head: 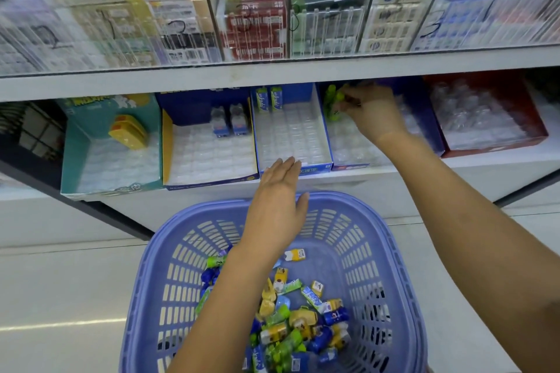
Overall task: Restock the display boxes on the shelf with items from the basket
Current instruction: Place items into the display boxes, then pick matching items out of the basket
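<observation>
Right hand (371, 112) pinching item (332, 101), beside box (351, 166) wall

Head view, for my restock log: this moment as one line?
left hand: open above basket | right hand: at green items in box, grip blurred

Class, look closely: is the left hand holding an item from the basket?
No, the left hand is flat with straight fingers above the far rim of the basket, holding nothing.
</observation>
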Action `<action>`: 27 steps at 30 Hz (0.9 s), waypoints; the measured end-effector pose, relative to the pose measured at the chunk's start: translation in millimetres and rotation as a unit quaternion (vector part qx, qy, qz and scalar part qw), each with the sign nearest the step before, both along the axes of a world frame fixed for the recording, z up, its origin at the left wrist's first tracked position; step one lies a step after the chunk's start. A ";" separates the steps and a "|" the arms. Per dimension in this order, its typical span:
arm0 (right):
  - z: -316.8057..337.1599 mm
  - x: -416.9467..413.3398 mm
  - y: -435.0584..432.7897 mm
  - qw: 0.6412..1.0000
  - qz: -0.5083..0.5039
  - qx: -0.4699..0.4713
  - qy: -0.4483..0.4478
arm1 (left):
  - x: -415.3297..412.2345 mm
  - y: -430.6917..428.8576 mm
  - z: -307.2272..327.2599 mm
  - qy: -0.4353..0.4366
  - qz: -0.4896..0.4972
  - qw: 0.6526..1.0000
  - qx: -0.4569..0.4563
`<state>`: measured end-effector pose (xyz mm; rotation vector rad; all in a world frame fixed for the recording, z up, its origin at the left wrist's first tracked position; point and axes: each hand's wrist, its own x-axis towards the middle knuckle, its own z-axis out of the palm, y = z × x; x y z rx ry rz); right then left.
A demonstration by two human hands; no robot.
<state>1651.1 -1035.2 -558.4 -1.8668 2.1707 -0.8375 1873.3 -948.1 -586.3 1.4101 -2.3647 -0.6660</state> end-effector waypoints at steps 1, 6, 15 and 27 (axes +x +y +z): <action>-0.1 0.4 -2.3 1.000 0.007 0.002 0.015 | -0.1 -0.3 0.2 0.001 0.000 1.000 0.000; 5.2 4.0 -10.0 0.999 0.032 0.040 0.008 | -0.4 -1.4 -0.7 0.007 0.002 1.000 0.000; -3.4 12.4 -7.3 0.997 -0.022 0.066 -0.019 | 1.6 -5.5 -5.6 0.016 -0.004 1.000 0.011; 29.8 80.9 76.2 0.927 0.161 0.338 0.027 | 31.7 10.8 -37.2 0.022 0.034 0.989 0.139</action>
